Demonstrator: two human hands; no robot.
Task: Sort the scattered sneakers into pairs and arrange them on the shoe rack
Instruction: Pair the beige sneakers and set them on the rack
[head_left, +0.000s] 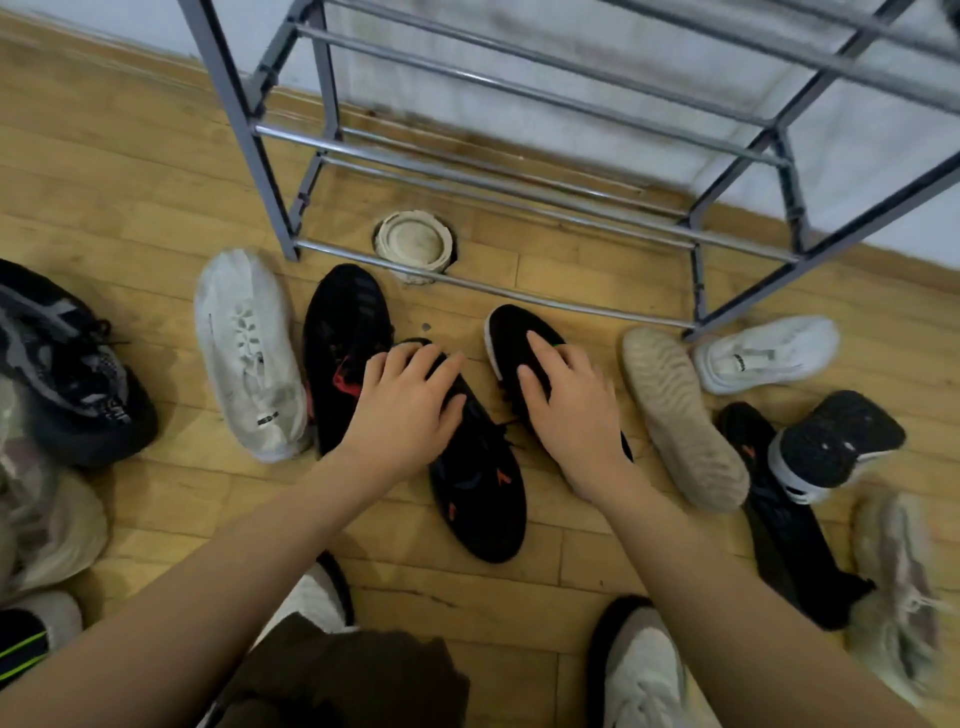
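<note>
My left hand (405, 410) lies across the front of a black sneaker with red marks (480, 499) on the floor, fingers bent over it. My right hand (569, 410) clasps a black sneaker with a white sole (511, 332), thumb on one side and fingers over the other. A second black sneaker with a red mark (343, 332) lies just left of my left hand. The grey metal shoe rack (519, 200) stands against the wall beyond both hands, and the shelves in view are bare.
A white sneaker (249, 353) lies left, another (769, 353) by the rack's right leg. A beige sole (680, 415) faces up, with black shoes (841, 441) beside it. A dark patterned sneaker (67, 374) sits far left. A round floor fitting (414, 241) sits under the rack.
</note>
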